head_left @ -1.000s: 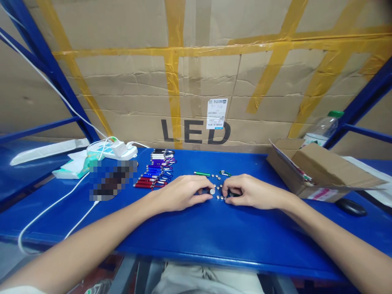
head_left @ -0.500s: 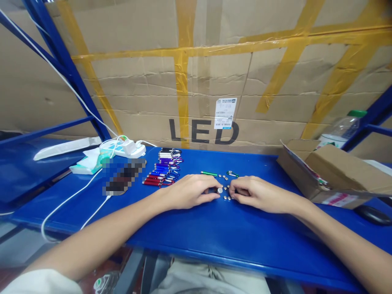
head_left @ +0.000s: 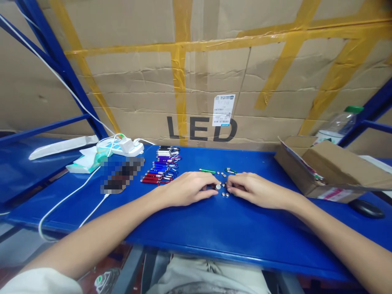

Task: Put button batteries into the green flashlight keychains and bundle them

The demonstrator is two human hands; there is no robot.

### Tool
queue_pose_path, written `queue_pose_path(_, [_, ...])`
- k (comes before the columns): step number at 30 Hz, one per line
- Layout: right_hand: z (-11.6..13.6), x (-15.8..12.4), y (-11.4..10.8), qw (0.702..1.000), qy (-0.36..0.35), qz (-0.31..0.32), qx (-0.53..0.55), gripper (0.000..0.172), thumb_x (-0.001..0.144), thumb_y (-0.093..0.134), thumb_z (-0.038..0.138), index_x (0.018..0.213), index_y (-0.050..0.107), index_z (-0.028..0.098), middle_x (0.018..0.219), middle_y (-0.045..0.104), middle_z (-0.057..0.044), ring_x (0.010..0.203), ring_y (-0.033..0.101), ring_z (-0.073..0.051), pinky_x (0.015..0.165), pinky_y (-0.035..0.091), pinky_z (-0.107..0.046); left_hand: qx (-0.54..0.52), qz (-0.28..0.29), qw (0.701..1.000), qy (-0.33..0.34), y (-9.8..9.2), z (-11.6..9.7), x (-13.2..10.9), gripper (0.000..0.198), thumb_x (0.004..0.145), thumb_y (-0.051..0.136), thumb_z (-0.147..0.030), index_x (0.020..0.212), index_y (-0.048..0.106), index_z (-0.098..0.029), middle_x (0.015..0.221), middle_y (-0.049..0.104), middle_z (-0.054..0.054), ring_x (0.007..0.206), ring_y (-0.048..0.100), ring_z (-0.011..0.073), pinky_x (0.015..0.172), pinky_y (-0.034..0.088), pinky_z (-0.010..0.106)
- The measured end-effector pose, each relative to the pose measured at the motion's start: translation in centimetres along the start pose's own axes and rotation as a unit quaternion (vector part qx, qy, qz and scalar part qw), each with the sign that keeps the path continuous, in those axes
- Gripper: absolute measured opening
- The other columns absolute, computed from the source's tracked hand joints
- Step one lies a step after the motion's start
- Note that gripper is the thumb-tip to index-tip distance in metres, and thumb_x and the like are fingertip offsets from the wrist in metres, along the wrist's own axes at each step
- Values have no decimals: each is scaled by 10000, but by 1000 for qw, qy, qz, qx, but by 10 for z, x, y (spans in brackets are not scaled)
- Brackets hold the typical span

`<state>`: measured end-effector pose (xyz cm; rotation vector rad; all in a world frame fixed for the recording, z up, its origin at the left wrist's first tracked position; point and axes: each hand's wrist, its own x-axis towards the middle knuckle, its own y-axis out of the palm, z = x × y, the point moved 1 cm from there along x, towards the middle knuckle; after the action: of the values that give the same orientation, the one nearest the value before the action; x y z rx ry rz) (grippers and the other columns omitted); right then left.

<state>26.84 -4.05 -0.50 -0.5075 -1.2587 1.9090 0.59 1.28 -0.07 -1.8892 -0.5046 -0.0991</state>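
My left hand (head_left: pixel 191 188) is closed in a pinch, with a silver button cell (head_left: pixel 218 186) at the tips of thumb and forefinger. Just across from it, my right hand (head_left: pixel 255 190) has its fingers curled together low over the blue table; whatever they hold is hidden. Between and in front of the hands lie several loose button cells (head_left: pixel 223 194). Behind my left hand is a slim green metal tube (head_left: pixel 207 171), and beyond my right hand lies a green carabiner clip (head_left: pixel 230 170).
Left of the hands, several coloured mini flashlights with clips (head_left: pixel 161 167) lie in a row. Further left are a blurred-out object (head_left: pixel 122 175), a tissue pack (head_left: pixel 82 163) and a power strip (head_left: pixel 122 146). At right stand an open cardboard box (head_left: pixel 309 163) and a black mouse (head_left: pixel 366 208).
The whole view has shifted slightly. My right fingers have moved a little over the loose cells, while my left hand keeps its pinch on the button cell.
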Motion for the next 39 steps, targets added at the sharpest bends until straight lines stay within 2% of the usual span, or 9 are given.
queue_pose_path(13, [1, 0, 0, 1000, 3, -26, -7, 275, 1141, 492, 390, 963, 623, 227, 907, 698, -43, 809, 636, -211, 750, 421, -318, 0, 6, 1000, -12, -1, -1, 1, 187, 1099, 634, -301, 1234, 696, -188, 1198, 775, 75, 1013, 730, 212, 900, 524, 300])
queue_pose_path(21, [4, -3, -10, 1000, 20, -8, -19, 36, 970, 671, 219, 1001, 683, 207, 992, 726, -44, 877, 640, -213, 783, 436, -311, 13, 0, 1000, -10, -1, 2, 1, 184, 1095, 642, -293, 1228, 700, -180, 1191, 771, 77, 1052, 729, 227, 919, 514, 304])
queue_pose_path(27, [1, -3, -7, 1000, 7, -2, 4, 77, 946, 658, 165, 1011, 677, 202, 998, 730, -41, 895, 647, -213, 802, 447, -305, -2, -3, 1000, 5, 0, 2, 0, 183, 1081, 667, -287, 1226, 700, -182, 1202, 772, 79, 1043, 728, 218, 906, 514, 294])
queue_pose_path(33, [4, -2, -7, 1000, -2, -7, 3, 101, 924, 647, 115, 967, 656, 206, 941, 702, -24, 833, 619, -194, 768, 435, -290, -16, 6, 1000, 26, 0, 2, -1, 176, 1058, 695, -243, 1224, 692, -187, 1195, 763, 71, 1047, 720, 211, 919, 512, 291])
queue_pose_path(39, [5, -3, -5, 1000, 3, -10, -1, 130, 902, 646, 81, 928, 631, 208, 903, 671, -5, 799, 588, -176, 754, 410, -279, -15, 7, 1000, 17, 1, 5, -1, 166, 1082, 657, -264, 1223, 696, -186, 1193, 761, 81, 1038, 723, 217, 913, 520, 302])
